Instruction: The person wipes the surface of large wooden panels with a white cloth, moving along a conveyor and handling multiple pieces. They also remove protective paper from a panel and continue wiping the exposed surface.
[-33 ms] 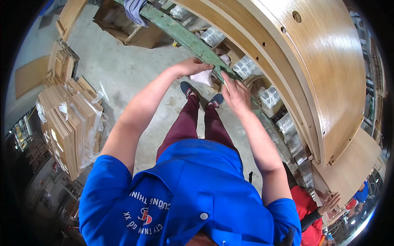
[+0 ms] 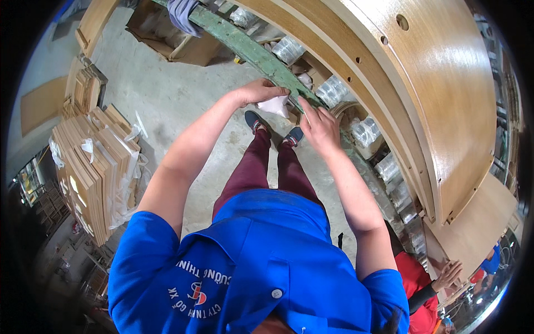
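My left hand (image 2: 260, 93) is at the near edge of a long green beam (image 2: 253, 49), thumb stretched toward its surface and fingers closed on a pale pinkish cloth (image 2: 274, 106) that hangs below them. The cloth is partly hidden by the hand. My right hand (image 2: 322, 129) is just to the right, its index finger reaching onto the beam and the other fingers partly bent. No held thing can be seen in it. Beyond the beam, several large curved wooden panels (image 2: 456, 100) with round holes rise on the right.
Plastic-wrapped bundles (image 2: 332, 91) sit behind the beam, with a grey cloth (image 2: 181, 14) draped over its far end. A cardboard box (image 2: 194, 49) and stacked wooden boards (image 2: 94, 172) stand on the left floor. At the lower right is a co-worker's hand (image 2: 448, 274) beside flat wood.
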A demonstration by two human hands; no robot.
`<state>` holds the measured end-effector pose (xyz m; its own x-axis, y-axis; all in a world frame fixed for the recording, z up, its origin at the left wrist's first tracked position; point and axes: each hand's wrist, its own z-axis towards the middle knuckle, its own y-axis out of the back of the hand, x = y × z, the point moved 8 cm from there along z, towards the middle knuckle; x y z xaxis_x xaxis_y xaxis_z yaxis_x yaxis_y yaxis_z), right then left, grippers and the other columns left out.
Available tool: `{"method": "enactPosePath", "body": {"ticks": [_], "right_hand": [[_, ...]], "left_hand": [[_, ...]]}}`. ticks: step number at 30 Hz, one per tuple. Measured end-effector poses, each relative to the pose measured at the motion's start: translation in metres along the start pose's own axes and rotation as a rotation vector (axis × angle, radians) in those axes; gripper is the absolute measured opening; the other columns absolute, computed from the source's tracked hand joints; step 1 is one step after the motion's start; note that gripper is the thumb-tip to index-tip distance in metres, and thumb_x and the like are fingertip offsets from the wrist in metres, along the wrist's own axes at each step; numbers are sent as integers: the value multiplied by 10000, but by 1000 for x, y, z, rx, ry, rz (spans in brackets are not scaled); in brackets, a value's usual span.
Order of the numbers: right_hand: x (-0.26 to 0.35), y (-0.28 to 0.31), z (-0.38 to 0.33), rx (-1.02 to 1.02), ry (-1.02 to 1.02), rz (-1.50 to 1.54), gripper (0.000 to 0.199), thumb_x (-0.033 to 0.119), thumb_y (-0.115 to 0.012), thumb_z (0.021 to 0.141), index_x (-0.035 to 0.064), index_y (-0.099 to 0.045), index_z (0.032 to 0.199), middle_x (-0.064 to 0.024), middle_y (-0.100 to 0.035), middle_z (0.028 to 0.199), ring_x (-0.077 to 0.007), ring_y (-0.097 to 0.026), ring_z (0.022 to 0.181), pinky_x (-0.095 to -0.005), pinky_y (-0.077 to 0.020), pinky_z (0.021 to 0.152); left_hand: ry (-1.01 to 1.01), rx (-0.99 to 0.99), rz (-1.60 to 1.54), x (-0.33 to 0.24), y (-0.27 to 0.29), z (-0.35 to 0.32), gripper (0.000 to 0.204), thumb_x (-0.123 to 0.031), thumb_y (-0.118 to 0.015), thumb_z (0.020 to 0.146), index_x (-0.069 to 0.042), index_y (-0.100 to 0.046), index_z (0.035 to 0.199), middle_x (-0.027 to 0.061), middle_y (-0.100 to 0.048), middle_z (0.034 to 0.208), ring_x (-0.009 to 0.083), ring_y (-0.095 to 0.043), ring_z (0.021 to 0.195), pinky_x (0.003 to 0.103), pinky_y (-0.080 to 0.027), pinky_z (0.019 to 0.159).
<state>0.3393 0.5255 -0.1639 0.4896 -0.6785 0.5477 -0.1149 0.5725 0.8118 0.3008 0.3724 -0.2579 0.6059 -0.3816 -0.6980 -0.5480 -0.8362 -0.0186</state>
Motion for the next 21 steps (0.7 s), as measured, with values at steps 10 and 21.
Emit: {"method": "enactPosePath", "body": {"ticks": [10,21], "right_hand": [[-1,-6,9,92,70,-19,490,55,-619,688,163,-571,1164,-38,-539,707,-211,-548,701,-344,-490,629],[1,-2,11,69,97,17,494,-11,-599,685,137,-579,1156,-52,-535,683,-228,-532,644,-356,-472,582]], "left_hand": [[6,83,-28,8,0,4,421,-383,-613,822,-21,-628,1037,7,-629,902,74,-548,776,231,-440,668],[61,66,-5,8,2,1,490,-439,-631,788,-24,-622,1049,10,-619,872,77,-537,755,223,-426,640]]}}
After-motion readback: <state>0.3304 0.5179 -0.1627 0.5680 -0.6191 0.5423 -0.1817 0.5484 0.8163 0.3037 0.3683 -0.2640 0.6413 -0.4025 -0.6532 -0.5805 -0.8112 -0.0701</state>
